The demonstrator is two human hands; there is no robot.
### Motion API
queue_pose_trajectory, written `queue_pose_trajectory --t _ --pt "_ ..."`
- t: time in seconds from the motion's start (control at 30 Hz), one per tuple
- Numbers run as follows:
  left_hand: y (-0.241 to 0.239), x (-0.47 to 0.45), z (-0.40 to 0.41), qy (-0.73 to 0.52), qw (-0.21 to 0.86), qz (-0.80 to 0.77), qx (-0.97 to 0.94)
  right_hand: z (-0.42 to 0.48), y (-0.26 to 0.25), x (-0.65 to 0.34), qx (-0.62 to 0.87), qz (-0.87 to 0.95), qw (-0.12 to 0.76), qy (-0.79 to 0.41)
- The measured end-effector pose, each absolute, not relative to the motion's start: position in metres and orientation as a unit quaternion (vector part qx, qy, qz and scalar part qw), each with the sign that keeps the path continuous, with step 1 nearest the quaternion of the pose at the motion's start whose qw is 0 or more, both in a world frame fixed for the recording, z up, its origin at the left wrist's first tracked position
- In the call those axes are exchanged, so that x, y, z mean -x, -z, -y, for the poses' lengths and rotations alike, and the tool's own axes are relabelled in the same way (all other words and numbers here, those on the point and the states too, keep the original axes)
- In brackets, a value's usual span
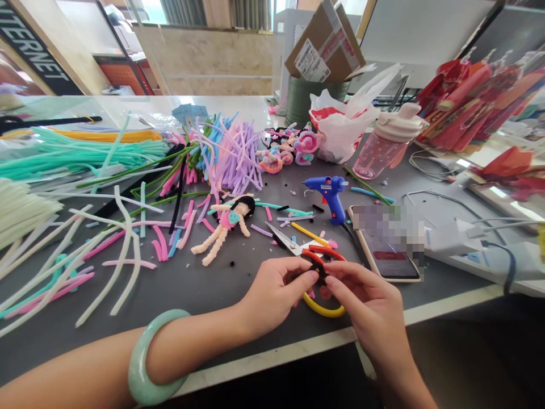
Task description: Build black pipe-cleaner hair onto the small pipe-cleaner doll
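Here we are at the front edge of the tabletop (200, 309), and both hands are in tight! The left hand (275, 292), a pale green bangle (155, 358) on its wrist, comes in from the lower left; the right hand (366, 298) comes up from the lower right. Their fingertips pinch together on a small black fuzzy piece (320, 271) at lower centre, so small and so covered that its long axis can't be called. The two hands look about equally close to it.

Right underneath sit scissors (285, 240) with red and yellow loop handles, blades pointing to the upper left, though whether the fingers touch them is hard to say. Just beyond the blades lies a pipe-cleaner doll (225, 224), with a blue glue gun (330, 193) to the upper right and a phone (385, 244) at right. Purple pipe cleaners (236, 159) pile up farther back.
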State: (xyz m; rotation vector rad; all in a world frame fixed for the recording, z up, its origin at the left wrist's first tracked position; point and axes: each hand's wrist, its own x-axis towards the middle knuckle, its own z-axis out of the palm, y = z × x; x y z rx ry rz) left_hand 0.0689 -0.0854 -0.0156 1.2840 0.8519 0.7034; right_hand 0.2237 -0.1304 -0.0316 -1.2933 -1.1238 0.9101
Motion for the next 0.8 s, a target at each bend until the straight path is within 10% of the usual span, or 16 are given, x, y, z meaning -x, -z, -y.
queue_pose_trajectory --t 0.37,0.8 --pt "0.0172 -0.067 0.0869 -0.287 0.566 -0.377 -0.675 0.1294 0.0257 -0.2285 0.58 0.437 0.508 -0.464" --pt "0.0169 -0.0698 0.0854 -0.272 0.721 -0.361 -0.525 0.1321 0.0249 -0.2224 0.558 0.414 0.532 -0.485"
